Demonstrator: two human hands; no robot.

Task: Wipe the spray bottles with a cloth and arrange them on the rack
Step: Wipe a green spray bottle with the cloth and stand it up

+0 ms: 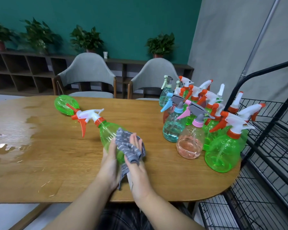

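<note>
held bottle: green spray bottle [107,135], tilted, nozzle toward 11 o'clock, base toward the person, about frame centre, above the wooden table [60,163]
left hand: left hand [109,165] wrapped round the lower body of the held bottle, fingers curled on it
right hand: right hand [137,166] holding the grey cloth [128,148] against the bottle's right side; fingers mostly straight over the cloth, thumb pinching the fabric
cloth: draped over the bottle body, one end hanging down between the two hands
second bottle: another green bottle [65,104] lying on its side at 10 o'clock of the held one, orange trigger touching or just beside the held bottle's white head; can't tell which
bottle group: upright cluster [204,117] at 3 o'clock on the table's right end: green, teal, pink bodies, orange/white, blue and pink triggers
rack: black wire rack [273,146] at far 3 to 4 o'clock, just beside the table edge
water: wet patches [8,143] on the table at 9 o'clock
background: two grey chairs [88,75] at 12 o'clock, potted plants [86,39] on a low shelf against a teal wall
</note>
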